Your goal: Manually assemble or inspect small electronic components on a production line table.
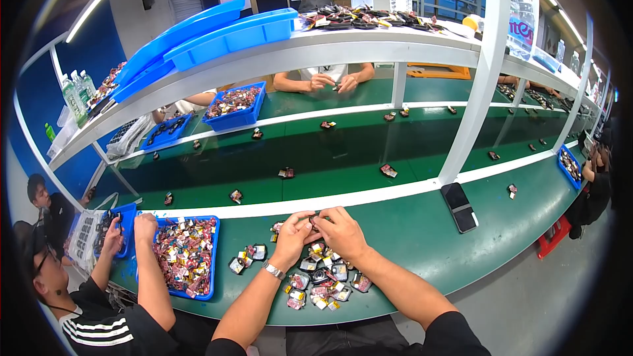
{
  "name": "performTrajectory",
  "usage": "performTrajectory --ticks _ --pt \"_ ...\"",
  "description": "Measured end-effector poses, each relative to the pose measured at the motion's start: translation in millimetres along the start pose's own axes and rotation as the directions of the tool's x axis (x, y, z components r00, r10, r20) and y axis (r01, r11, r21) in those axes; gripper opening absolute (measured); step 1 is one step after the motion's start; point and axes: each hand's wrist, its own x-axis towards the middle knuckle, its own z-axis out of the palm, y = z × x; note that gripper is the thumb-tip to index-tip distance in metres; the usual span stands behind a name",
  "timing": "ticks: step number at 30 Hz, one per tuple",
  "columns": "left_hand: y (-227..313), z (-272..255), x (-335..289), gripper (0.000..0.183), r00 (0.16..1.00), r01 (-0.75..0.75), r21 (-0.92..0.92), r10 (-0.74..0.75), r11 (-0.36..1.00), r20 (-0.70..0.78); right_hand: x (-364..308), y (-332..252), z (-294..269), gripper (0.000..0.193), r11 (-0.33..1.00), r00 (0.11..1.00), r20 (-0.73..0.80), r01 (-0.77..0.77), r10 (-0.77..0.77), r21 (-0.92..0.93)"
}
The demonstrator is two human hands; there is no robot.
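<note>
My left hand (294, 236), with a metal watch on its wrist, and my right hand (341, 233) meet above the near edge of the green bench. Their fingers close together round a small dark part (314, 221), mostly hidden by the fingertips. Right below my hands lies a pile of small black assemblies (320, 277) with pink, yellow and white pieces on them. A smaller cluster of the same assemblies (248, 257) sits left of my left wrist.
Left of me stands a blue tray (214, 250) heaped with similar parts, beside a co-worker's arms. A phone (459, 207) lies at right. Beyond a white rail, loose assemblies (388, 171) rest on the green belt (343, 188). Overhead is a shelf with blue trays (234, 39); a white post (476, 79) rises at right.
</note>
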Motion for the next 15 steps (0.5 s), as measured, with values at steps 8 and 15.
performTrajectory --ticks 8,15 --pt "1.5 1.2 -1.2 0.027 1.000 -0.009 -0.012 0.009 1.000 0.002 0.5 -0.5 -0.5 0.011 0.997 0.998 -0.006 0.058 -0.058 -0.055" --pt "5.6 2.9 -1.6 0.028 1.000 0.016 -0.042 -0.016 0.999 -0.002 2.4 -2.7 -3.1 0.018 0.996 0.998 -0.014 0.061 -0.062 -0.061"
